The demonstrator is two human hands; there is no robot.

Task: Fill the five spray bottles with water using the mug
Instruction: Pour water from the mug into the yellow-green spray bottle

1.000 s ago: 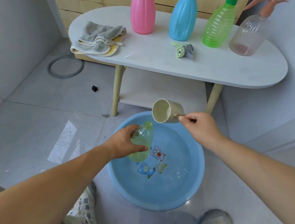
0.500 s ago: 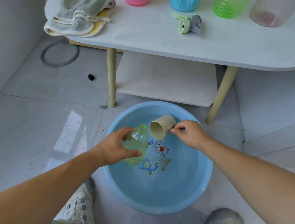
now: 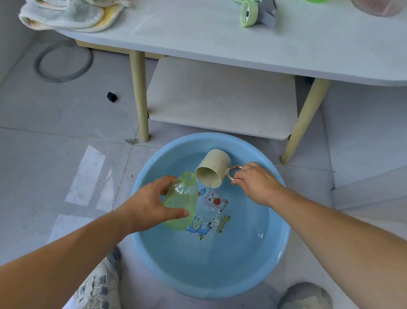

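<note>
Head view, looking down: the left hand wraps thumb and fingers round a capless pale-green bottle, holding it tilted over the blue basin. Just beside its open neck, the right hand pinches the ring handle of a beige mug, which lies tipped with its mouth toward the bottle, low over the water. The basin sits on the tiled floor before a white table carrying a green spray head, a folded towel and other bottles at the frame's top edge.

Home washroom, tiled floor, washbasin, towel
</note>
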